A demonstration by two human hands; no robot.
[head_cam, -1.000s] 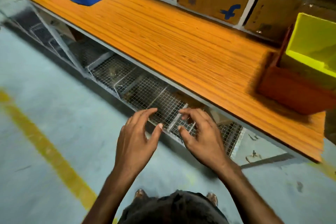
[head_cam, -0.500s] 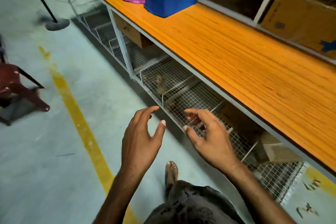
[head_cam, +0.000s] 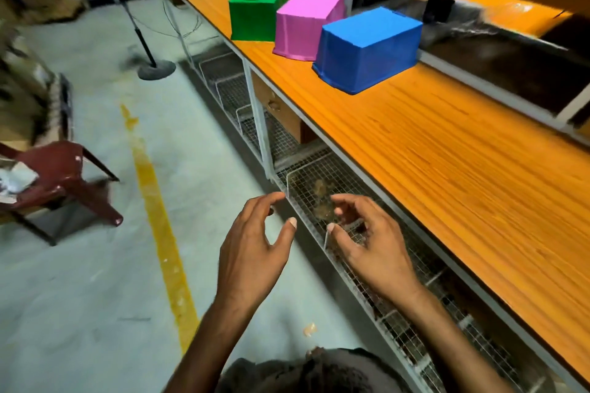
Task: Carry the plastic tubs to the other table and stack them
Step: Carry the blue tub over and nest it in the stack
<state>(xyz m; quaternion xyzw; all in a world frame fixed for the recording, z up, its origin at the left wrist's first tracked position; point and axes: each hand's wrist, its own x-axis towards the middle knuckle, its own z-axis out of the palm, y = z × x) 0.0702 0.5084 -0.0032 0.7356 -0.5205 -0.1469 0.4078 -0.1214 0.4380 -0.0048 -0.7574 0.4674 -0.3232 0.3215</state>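
Observation:
Three plastic tubs stand upside down in a row on the long orange table (head_cam: 447, 150): a green tub (head_cam: 255, 11) farthest away, a pink tub (head_cam: 308, 24) in the middle, and a blue tub (head_cam: 367, 48) nearest. My left hand (head_cam: 252, 252) and my right hand (head_cam: 370, 246) hover side by side in front of me, below the table's front edge and well short of the tubs. Both hands are empty with fingers curled and spread.
Wire mesh baskets (head_cam: 306, 188) fill the rack under the table. A yellow line (head_cam: 159, 226) runs along the grey floor. A maroon plastic chair (head_cam: 60, 179) stands at the left and a fan stand (head_cam: 153, 64) farther back. Cardboard and shelves line the table's rear.
The view has swung left along the table: the yellow and orange tubs left the frame and the green, pink and blue tubs came closer. Both hands stayed open and empty.

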